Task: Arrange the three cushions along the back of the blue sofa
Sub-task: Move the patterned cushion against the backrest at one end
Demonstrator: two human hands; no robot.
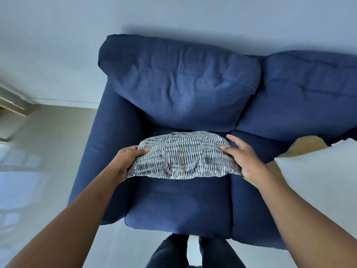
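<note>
A grey-and-white patterned cushion (183,155) is held over the left seat of the blue sofa (179,206), a little in front of the left back pad (179,80). My left hand (125,161) grips its left end. Its right end is held by my right hand (245,157), thumb on top and fingers spread behind. A white cushion (318,182) lies on the right seat at the frame's right edge, with a yellow cushion (307,147) partly hidden under and behind it.
A pale wall (173,14) rises behind the sofa. The sofa's left arm (92,163) borders a light floor (38,171). My legs in dark trousers (193,252) stand against the sofa's front edge.
</note>
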